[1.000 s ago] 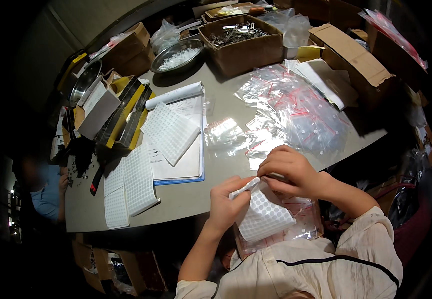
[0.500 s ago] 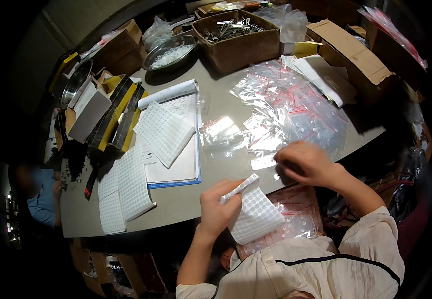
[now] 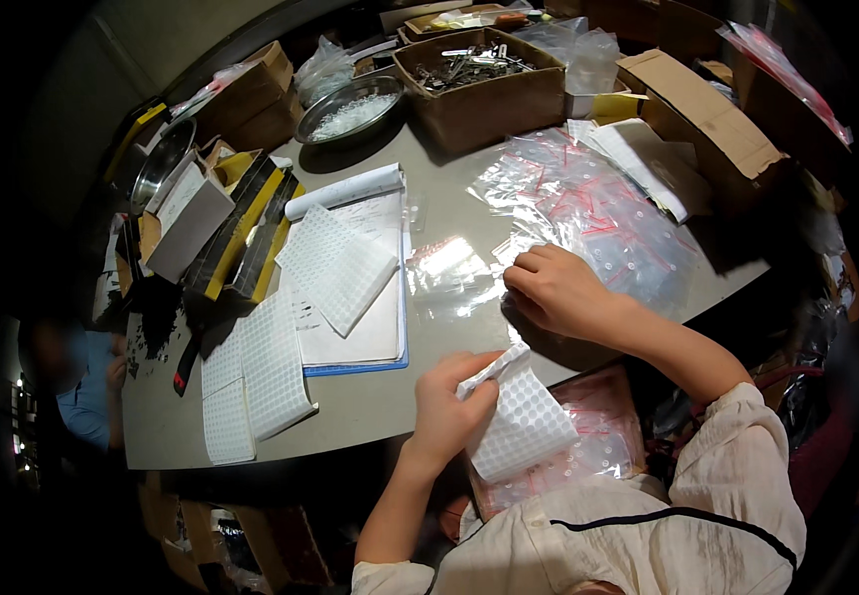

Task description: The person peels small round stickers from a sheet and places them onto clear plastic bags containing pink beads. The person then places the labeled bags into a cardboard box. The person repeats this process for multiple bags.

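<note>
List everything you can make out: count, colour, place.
Table: one, grey, middle.
Dotted sheet: one, white, lower centre.
Loose bags: many, clear with red, right.
Nearer bags: several, clear with red, beside sheet.
Papers: several, white, left of centre.
Board: one, blue, under papers.
Other sheets: several, white, on and beside papers.
Metal bowls: two, silvery, back left.
Clear pieces: uncountable, clear, in rear bowl.
Carton: one, brown, back centre.
Metal parts: many, silvery, in carton.
Striped boxes: at least two, black-yellow, left.
Tool: one, black-red, left.
Flapped box: one, brown, back right.
Another person: one, blue sleeve, far left.
Left hand: one, bare, holding dotted sheet.
Right hand: one, bare, by loose bags.
</note>
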### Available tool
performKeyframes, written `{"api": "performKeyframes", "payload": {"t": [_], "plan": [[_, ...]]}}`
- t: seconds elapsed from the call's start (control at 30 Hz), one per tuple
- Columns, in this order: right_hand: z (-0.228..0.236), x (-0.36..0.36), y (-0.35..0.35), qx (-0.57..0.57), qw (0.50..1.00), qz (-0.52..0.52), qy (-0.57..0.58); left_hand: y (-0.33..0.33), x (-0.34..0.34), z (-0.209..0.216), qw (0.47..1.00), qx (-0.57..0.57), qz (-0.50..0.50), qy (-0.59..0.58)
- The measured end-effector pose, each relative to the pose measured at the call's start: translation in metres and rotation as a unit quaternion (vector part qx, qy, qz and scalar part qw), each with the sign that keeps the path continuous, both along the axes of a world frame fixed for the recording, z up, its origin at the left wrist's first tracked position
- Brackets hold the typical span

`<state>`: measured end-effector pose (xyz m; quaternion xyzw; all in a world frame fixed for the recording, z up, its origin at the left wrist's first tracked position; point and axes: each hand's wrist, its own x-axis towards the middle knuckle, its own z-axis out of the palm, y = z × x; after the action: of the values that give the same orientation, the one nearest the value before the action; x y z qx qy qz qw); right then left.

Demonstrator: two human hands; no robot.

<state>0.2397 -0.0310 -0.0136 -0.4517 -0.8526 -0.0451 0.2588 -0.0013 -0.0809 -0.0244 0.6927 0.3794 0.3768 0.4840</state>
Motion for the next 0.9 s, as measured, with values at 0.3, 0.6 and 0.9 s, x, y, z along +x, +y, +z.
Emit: {"api": "performKeyframes", "payload": {"t": [0.3,0.6,0.9], "plan": [[0.013,0.004,-0.01,-0.116,0.99,-0.005,-0.082,-0.009,-0.03,0.01,0.989,-0.133,0.022,-0.068],[0.047,-0.016,-0.038,-0.126,0.972,0.162,0.118,-0.014,-0.035,0.018,0.974,-0.163,0.031,-0.157],[0.047,-0.036,-0.039,-0.213,0.952,0.195,0.106,-0.016,-0.04,0.014,0.984,-0.104,0.031,-0.142]]}}
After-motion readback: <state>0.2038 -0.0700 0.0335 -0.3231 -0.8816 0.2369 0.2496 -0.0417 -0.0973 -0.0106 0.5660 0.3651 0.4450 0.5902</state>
